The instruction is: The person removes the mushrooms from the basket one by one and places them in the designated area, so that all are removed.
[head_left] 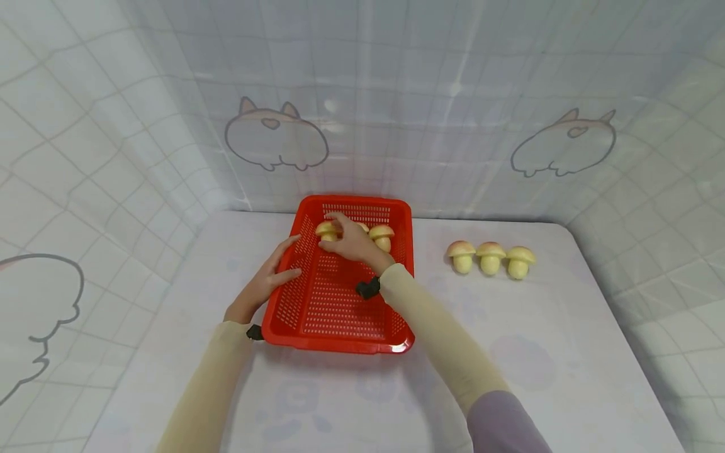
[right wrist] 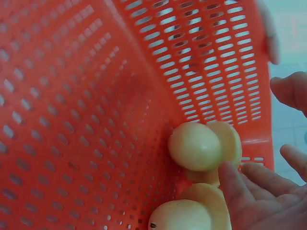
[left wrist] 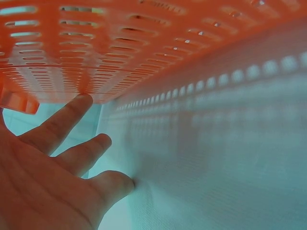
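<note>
A red plastic basket (head_left: 345,345) stands on the table, with toy mushrooms in a row near its far end. My left hand (head_left: 266,277) holds the basket's left side, thumb reaching over the rim; in the left wrist view its other fingers (left wrist: 81,153) spread outside the wall. My right hand (head_left: 354,242) is inside the basket, beside the left mushroom (head_left: 327,230), its fingers loosely extended in the right wrist view. A fingertip lies close to a mushroom (right wrist: 196,146); contact is unclear. The middle mushroom (head_left: 363,227) is mostly hidden by the hand; another mushroom (head_left: 382,236) sits right of it.
Three more mushrooms (head_left: 490,257) stand in a row on the white table (head_left: 527,340), right of the basket. A pale tiled-pattern sheet (head_left: 419,126) rises behind the table and along both sides. Dark wrist devices (head_left: 368,288) sit close to the basket.
</note>
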Action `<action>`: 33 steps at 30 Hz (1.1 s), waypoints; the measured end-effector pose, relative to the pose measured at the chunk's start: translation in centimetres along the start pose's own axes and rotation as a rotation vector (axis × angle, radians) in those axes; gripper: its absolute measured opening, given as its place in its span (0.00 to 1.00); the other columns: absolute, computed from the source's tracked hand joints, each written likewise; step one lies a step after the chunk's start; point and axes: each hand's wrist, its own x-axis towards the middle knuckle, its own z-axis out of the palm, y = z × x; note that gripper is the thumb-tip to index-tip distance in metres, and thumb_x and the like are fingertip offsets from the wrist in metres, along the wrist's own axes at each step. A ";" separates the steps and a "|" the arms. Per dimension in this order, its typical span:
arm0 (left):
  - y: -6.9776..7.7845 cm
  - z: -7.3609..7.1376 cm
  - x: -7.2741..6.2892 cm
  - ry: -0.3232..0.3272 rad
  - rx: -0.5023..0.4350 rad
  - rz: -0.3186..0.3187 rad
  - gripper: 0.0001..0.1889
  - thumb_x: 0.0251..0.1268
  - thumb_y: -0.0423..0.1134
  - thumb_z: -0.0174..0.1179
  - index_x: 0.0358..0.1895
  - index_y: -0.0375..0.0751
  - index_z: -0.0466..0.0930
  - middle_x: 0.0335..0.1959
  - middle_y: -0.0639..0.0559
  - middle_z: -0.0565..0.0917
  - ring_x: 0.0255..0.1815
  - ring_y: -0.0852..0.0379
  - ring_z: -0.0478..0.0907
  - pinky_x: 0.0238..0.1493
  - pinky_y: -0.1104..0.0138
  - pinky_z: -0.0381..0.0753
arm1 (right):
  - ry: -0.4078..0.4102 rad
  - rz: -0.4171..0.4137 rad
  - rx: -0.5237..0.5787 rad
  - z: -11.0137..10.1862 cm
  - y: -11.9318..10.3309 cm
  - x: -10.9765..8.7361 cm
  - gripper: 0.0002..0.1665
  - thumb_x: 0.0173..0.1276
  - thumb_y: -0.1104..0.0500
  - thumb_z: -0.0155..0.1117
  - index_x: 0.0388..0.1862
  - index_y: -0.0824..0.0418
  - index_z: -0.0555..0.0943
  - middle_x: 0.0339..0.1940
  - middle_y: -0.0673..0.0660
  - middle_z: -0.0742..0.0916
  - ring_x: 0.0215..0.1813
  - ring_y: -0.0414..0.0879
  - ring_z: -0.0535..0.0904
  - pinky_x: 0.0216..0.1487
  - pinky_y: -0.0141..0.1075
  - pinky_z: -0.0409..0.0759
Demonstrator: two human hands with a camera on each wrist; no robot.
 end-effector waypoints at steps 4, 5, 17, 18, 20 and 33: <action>0.1 0.0 -0.1 -0.002 0.007 0.011 0.39 0.77 0.35 0.52 0.84 0.54 0.44 0.76 0.34 0.60 0.60 0.33 0.74 0.47 0.57 0.88 | 0.002 -0.003 -0.033 0.2 0.3 0.1 0.45 0.70 0.51 0.70 0.80 0.56 0.61 0.73 0.60 0.76 0.72 0.53 0.73 0.70 0.48 0.75; 0.1 0.0 -0.1 -0.003 0.008 0.014 0.39 0.77 0.35 0.52 0.84 0.54 0.44 0.76 0.35 0.60 0.60 0.33 0.74 0.48 0.57 0.88 | 0.003 -0.005 -0.042 0.1 0.3 0.1 0.45 0.70 0.51 0.70 0.80 0.56 0.61 0.73 0.60 0.76 0.71 0.53 0.74 0.70 0.48 0.76; 0.1 0.2 -0.2 -0.006 -0.010 0.011 0.39 0.78 0.33 0.51 0.84 0.53 0.44 0.76 0.33 0.59 0.59 0.33 0.75 0.47 0.57 0.88 | -0.024 0.043 -0.158 0.6 0.4 -0.3 0.44 0.71 0.49 0.71 0.80 0.54 0.63 0.76 0.57 0.74 0.71 0.52 0.74 0.71 0.48 0.75; 0.1 0.2 -0.2 -0.007 -0.009 0.010 0.39 0.78 0.33 0.51 0.84 0.54 0.43 0.76 0.33 0.59 0.59 0.34 0.76 0.47 0.57 0.88 | -0.026 0.044 -0.160 0.7 0.5 -0.3 0.43 0.71 0.48 0.70 0.79 0.54 0.64 0.76 0.57 0.75 0.71 0.51 0.74 0.71 0.48 0.75; 0.0 0.3 -0.3 -0.011 -0.014 0.009 0.39 0.78 0.34 0.51 0.84 0.54 0.43 0.76 0.34 0.59 0.58 0.35 0.77 0.47 0.57 0.88 | -0.025 0.044 -0.151 0.7 0.6 -0.4 0.41 0.71 0.49 0.70 0.79 0.54 0.65 0.75 0.57 0.75 0.71 0.51 0.74 0.71 0.48 0.75; -0.5 -0.1 0.1 -0.012 -0.008 0.015 0.38 0.77 0.35 0.52 0.84 0.56 0.45 0.76 0.35 0.60 0.58 0.34 0.77 0.48 0.57 0.88 | -0.027 0.041 -0.130 0.7 0.5 -0.6 0.38 0.73 0.49 0.67 0.77 0.57 0.68 0.72 0.57 0.78 0.68 0.52 0.76 0.68 0.47 0.77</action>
